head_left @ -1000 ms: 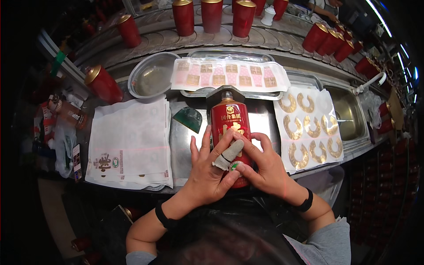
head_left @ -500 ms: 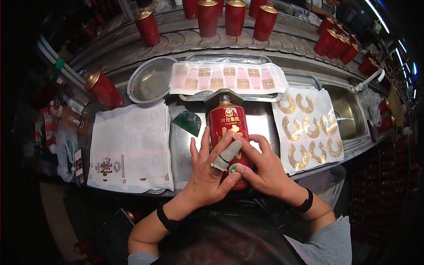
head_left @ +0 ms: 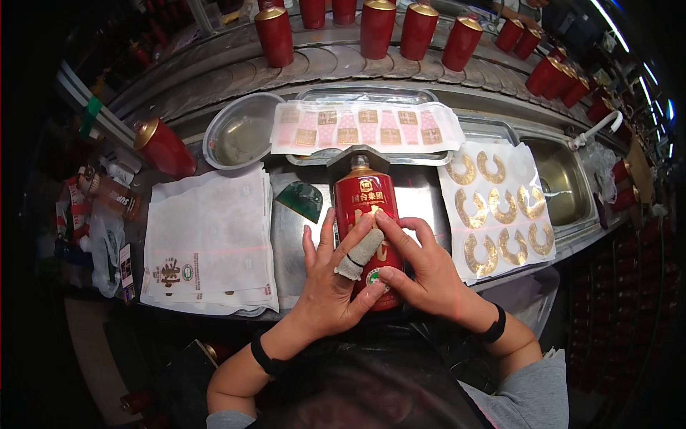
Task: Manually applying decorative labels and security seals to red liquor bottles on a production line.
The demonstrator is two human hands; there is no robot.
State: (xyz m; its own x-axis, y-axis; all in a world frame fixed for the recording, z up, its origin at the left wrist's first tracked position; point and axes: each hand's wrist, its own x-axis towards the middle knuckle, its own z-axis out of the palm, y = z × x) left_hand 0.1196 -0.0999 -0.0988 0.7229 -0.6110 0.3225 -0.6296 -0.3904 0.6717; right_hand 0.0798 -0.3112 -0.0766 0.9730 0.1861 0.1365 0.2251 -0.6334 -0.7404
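Observation:
A red bottle (head_left: 362,191) with gold lettering lies in front of me, its neck pointing away and resting in a dark angular holder (head_left: 389,161). My left hand (head_left: 331,279) presses on the bottle's front, its fingers stretched and spread, with a grey cloth sleeve (head_left: 359,255) round one finger. From the other side my right hand (head_left: 421,270) lays its fingertips on the gold lettering, thumb apart and lower down. Between the two thumbs shows a round green-and-white sticker (head_left: 375,279). Neither hand wraps round the bottle. A dark green scraper-like piece (head_left: 301,200) lies left of the bottle.
Printed transfer sheets (head_left: 207,229) are stacked at left; gold C-shaped stickers on a sheet (head_left: 504,239) lie at right. Beyond are a pink-and-gold label sheet (head_left: 366,126), a clear bowl (head_left: 240,132), a sink (head_left: 561,182) and a conveyor (head_left: 329,68) carrying red bottles. Another bottle (head_left: 165,148) stands left.
The conveyor's red bottles have shifted to the right. Both hands stay on the bottle, with only slight finger movement on its front.

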